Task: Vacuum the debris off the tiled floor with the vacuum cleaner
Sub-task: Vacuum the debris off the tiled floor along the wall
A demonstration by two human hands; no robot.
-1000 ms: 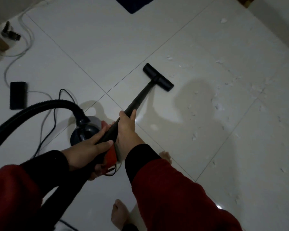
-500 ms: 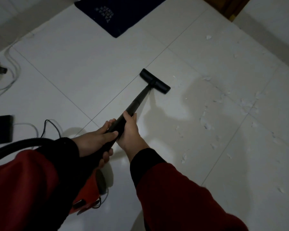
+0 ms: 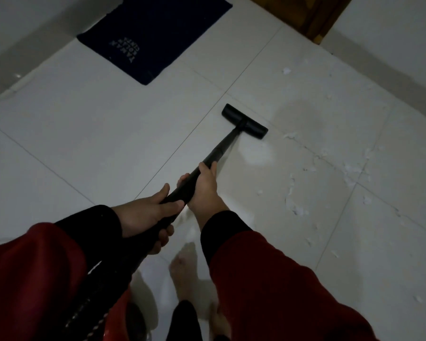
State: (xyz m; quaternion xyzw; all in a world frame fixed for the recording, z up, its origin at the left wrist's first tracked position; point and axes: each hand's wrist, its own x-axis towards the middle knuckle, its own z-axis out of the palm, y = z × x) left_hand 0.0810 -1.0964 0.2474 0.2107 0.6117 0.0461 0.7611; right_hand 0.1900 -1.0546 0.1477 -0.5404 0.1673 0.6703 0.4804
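Note:
A black vacuum wand (image 3: 220,146) slants from my hands to its flat black floor head (image 3: 244,121), which rests on the white tiled floor (image 3: 108,143) beside a grout line. My right hand (image 3: 204,188) grips the wand further down its length. My left hand (image 3: 145,215) grips it closer to me, where the ribbed black hose (image 3: 103,294) starts. White scraps of debris (image 3: 296,207) lie scattered to the right of the head and along the right-hand tiles. The red vacuum body (image 3: 118,321) shows partly at the bottom, under my left arm.
A dark blue mat (image 3: 155,33) with white lettering lies at the back near the wall. A brown wooden door frame (image 3: 322,18) stands at the top right, with a white wall running down the right side. My bare feet (image 3: 185,274) are just below my hands.
The view has swung up and to the right, so the mat and door frame show more and the cables at left are gone. The floor head has slid forward, right up against the debris.

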